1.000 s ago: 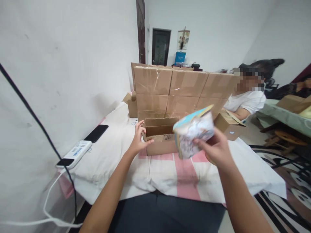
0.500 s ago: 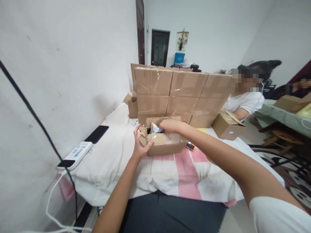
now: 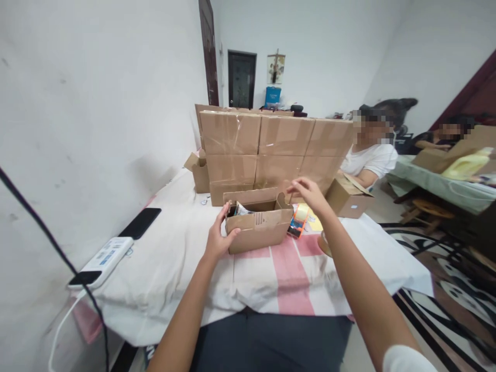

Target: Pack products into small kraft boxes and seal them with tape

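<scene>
I have one open box point(image 3: 258, 230) in the middle of the cloth-covered table point(image 3: 166, 268); inside, at its 9 o'clock end, shows one white-and-blue packet point(image 3: 241, 209), and the rest of the interior is too dark for me to count. My left hand point(image 3: 219, 235) has its grip pinching that end, thumb on the near wall. My right hand point(image 3: 312, 196) is over the 3 o'clock end, grip loosely spread; whether its fingertips touch the flap I can't tell. Just beside that end I see one orange-edged pack point(image 3: 297, 227) and one yellow sheet point(image 3: 314, 222). Two more boxes stand apart: an open one point(image 3: 200, 175) at 11 o'clock, a larger one point(image 3: 349, 199) at 2, contents hidden. At 12, a taped stack point(image 3: 258, 134) shows three columns. One black phone point(image 3: 140, 223) lies at 9, near one white power strip point(image 3: 106, 258). Two people sit toward 2.
</scene>
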### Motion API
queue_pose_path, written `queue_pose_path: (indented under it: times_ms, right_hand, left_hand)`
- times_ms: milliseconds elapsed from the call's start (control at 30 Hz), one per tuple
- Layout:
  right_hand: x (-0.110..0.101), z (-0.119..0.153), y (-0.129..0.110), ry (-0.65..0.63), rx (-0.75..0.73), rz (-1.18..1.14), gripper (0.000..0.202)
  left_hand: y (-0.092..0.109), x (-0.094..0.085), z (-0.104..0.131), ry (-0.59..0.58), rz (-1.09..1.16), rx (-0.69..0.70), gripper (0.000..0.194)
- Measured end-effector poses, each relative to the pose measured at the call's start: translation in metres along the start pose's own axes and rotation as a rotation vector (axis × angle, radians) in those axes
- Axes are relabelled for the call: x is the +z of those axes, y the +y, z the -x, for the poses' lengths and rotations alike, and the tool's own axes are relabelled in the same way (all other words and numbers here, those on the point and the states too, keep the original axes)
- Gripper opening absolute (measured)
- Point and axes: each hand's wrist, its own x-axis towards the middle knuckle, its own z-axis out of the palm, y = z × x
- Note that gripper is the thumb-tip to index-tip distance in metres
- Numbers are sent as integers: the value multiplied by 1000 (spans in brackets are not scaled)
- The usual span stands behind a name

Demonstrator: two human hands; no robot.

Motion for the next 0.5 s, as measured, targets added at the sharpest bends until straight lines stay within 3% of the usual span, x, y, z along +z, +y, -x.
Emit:
queue_pose_path:
  times_ms: [167, 233, 300, 333, 433, 500]
  right_hand:
    - [14, 30, 42, -59, 70, 1, 39]
    - [20, 34, 46, -36, 71, -37, 40]
    - [23, 35, 48, -23, 87, -83, 40]
    - [24, 34, 48, -16, 99, -102, 40]
    - [26, 33, 50, 6, 133, -116, 38]
    - [27, 33, 52, 21, 143, -117, 36]
  left_hand:
    - [9, -12, -9, 22, -82, 140, 60]
    - [20, -24, -29, 99, -171, 195, 46]
    - [37, -33, -60, 65, -305, 199, 34]
    - [46, -35, -78, -57, -390, 189, 29]
    - [71, -24, -127, -656, -648, 72, 30]
    - [81, -7, -145, -904, -713, 17, 27]
